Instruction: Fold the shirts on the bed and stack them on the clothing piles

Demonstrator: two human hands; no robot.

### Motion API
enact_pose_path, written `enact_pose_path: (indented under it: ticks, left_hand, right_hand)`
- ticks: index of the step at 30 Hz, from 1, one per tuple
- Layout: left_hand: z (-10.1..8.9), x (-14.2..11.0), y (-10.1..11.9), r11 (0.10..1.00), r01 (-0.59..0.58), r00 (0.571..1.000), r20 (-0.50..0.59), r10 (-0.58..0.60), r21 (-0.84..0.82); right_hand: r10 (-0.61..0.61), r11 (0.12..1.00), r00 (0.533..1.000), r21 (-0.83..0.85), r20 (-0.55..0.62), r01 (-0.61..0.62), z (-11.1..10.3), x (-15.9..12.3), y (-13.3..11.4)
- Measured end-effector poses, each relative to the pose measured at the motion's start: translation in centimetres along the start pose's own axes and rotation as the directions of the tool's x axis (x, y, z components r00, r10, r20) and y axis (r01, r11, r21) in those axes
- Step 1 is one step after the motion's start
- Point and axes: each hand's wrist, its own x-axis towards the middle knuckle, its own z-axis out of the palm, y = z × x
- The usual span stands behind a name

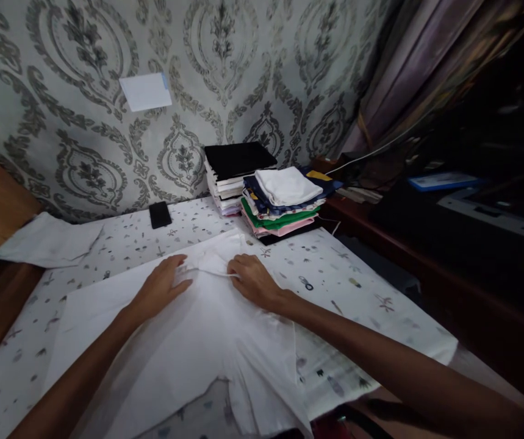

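A white shirt [197, 341] lies spread on the patterned tablecloth [335, 274]. My left hand [163, 285] and my right hand [252, 279] rest side by side on its far part. Both pinch the cloth, and a taut fold of it runs between them. The fingers of each hand are curled down onto the fabric. The shirt's near edge hangs over the front of the table.
Two stacks stand at the back against the wallpapered wall: one with a black top [236, 174] and a pile of folded coloured clothes [284, 204] topped by a white piece. A black phone [160, 214] lies near the wall. Another white cloth [49, 242] lies far left. Dark furniture stands at the right.
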Motion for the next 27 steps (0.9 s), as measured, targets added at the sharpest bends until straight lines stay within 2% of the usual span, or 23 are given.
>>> enact_pose_path:
  ticks: [3, 7, 11, 13, 15, 17, 19, 21, 23, 27]
  left_hand:
    - [1.3, 1.9, 1.9, 0.998, -0.034, 0.999, 0.006, 0.034, 0.058]
    - [1.9, 2.9, 2.5, 0.994, -0.048, 0.999, -0.018, 0.05, 0.095]
    - [1.4, 1.7, 2.1, 0.973, -0.196, 0.981, 0.026, 0.194, 0.122]
    - [0.9, 0.8, 1.8, 0.959, -0.256, 0.966, 0.064, 0.249, 0.124]
    - [0.4, 0.1, 1.6, 0.953, -0.278, 0.958, 0.1, 0.267, 0.121]
    - [0.1, -0.2, 1.4, 0.961, -0.259, 0.962, 0.116, 0.247, 0.101]
    - [0.0, -0.2, 1.4, 0.975, -0.21, 0.975, 0.085, 0.204, 0.07]
    - [0.1, 0.1, 1.4, 0.987, -0.154, 0.988, 0.018, 0.154, 0.037]
    - [0.3, 0.4, 1.3, 0.993, -0.12, 0.991, -0.052, 0.121, 0.01]
    - [0.6, -0.3, 0.1, 0.997, -0.073, 0.993, -0.094, 0.076, 0.036]
  right_hand:
    - [-0.08, 0.996, 0.994, 0.029, -0.068, 0.082, 0.0, -0.4, 0.2]
    - [-0.149, 0.987, 0.984, 0.046, -0.098, 0.154, 0.4, -1.1, 0.9]
    - [-0.262, 0.964, 0.962, 0.016, -0.075, 0.264, -0.2, -2.1, 1.5]
    - [-0.351, 0.932, 0.936, 0.095, -0.017, 0.351, -0.9, -2.9, 1.7]
    - [-0.388, 0.897, 0.921, 0.229, 0.003, 0.377, -1.5, -3.4, 1.9]
    - [-0.343, 0.879, 0.939, 0.341, -0.034, 0.334, -1.7, -3.1, 2.0]
    - [-0.249, 0.891, 0.964, 0.368, -0.096, 0.267, -1.5, -1.6, 2.4]
    - [-0.158, 0.935, 0.978, 0.298, -0.137, 0.193, -0.8, 1.0, 3.1]
    - [-0.087, 0.979, 0.988, 0.175, -0.128, 0.109, 0.1, 4.0, 3.9]
    - [0.002, 0.999, 1.0, -0.043, 0.02, -0.001, 2.7, 8.3, 5.2]
